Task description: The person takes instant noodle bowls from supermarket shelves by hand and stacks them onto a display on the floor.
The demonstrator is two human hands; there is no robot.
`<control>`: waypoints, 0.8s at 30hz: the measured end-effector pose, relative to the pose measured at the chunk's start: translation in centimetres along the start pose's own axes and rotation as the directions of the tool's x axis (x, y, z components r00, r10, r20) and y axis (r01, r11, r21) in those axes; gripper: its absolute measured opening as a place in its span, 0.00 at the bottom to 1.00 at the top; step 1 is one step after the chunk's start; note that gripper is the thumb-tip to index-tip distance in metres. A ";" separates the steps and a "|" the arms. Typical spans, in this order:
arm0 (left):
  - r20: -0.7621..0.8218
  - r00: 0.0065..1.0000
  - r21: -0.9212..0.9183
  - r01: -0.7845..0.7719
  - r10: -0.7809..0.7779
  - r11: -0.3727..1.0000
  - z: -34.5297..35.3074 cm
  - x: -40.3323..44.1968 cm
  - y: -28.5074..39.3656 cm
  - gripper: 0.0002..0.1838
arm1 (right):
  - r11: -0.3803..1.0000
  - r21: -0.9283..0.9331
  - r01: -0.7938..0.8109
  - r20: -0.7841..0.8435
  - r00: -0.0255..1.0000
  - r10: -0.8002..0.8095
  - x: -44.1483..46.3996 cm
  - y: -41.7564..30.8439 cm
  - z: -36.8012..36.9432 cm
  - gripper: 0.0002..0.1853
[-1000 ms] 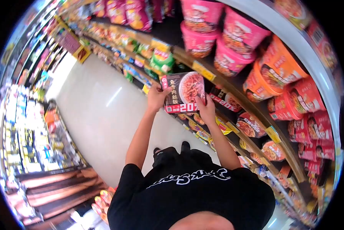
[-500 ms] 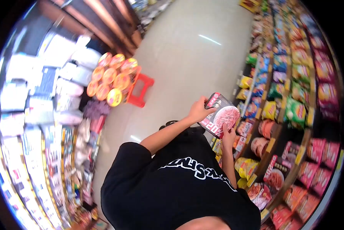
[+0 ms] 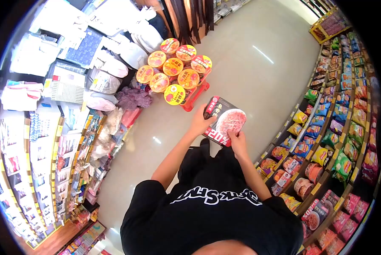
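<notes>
Both of my hands hold a flat, dark boxed ready meal in front of my body, its face turned up towards me. Its front shows a round picture of food, a red label and a large "20" along the lower edge. My left hand is closed round the left side, thumb on the front. At the lower right corner, my right hand grips the edge with its thumb on top. The fingers underneath are hidden by the box.
To the left, several instant noodle cups are stacked on a red stool. Shelves of snack bags line the right side. Folded textiles fill the left side. A yellow-framed bin stands far along the aisle floor.
My view has turned right, so the noodle cups and the snack shelves sit differently. The box has come to the left with both hands, away from the right shelf, still gripped.
</notes>
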State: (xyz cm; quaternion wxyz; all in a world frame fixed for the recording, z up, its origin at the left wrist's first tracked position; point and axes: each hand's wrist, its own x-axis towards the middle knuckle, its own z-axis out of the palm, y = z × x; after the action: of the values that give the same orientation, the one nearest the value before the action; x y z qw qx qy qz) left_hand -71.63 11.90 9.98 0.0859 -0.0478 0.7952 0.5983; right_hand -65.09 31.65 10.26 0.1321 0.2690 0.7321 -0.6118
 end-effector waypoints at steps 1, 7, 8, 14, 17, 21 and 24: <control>-0.010 1.000 0.040 -0.004 0.004 0.999 -1.6 0.8 -0.9 0.38 | 1.000 -0.011 -0.003 0.020 1.000 0.003 0.3 -0.7 1.6 0.19; -0.025 0.994 0.115 0.110 -0.108 0.987 -9.7 7.0 -3.0 0.36 | 0.999 0.018 0.027 0.124 0.992 -0.029 5.6 -2.8 10.8 0.20; -0.097 0.990 0.222 0.121 -0.101 0.968 -11.0 8.2 -2.7 0.35 | 0.998 0.016 0.055 0.131 0.990 -0.057 6.9 -3.2 12.5 0.19; -0.113 0.993 0.212 0.055 -0.032 0.976 -18.1 15.8 -5.2 0.30 | 1.000 0.001 -0.004 0.076 0.997 0.004 13.0 -5.1 21.7 0.20; 0.013 0.997 0.006 0.073 -0.073 0.997 -21.2 20.6 -5.7 0.31 | 1.000 -0.001 -0.009 0.026 1.000 0.009 15.7 -6.6 26.0 0.19; 0.083 0.992 0.235 0.076 -0.098 0.969 -24.6 26.6 -10.8 0.34 | 0.990 0.129 0.051 -0.032 0.998 -0.047 19.1 -8.5 30.7 0.20; 0.182 0.979 0.217 0.053 -0.094 0.975 -26.6 31.2 -13.1 0.33 | 0.995 0.093 0.028 -0.086 0.996 -0.020 21.7 -9.5 33.7 0.16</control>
State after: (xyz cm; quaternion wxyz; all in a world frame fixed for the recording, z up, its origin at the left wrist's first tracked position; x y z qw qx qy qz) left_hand -101.96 -16.41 -1.25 0.1886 -0.0101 0.8400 0.5086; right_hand -92.74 3.14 -0.56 0.0808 0.2917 0.7106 -0.6352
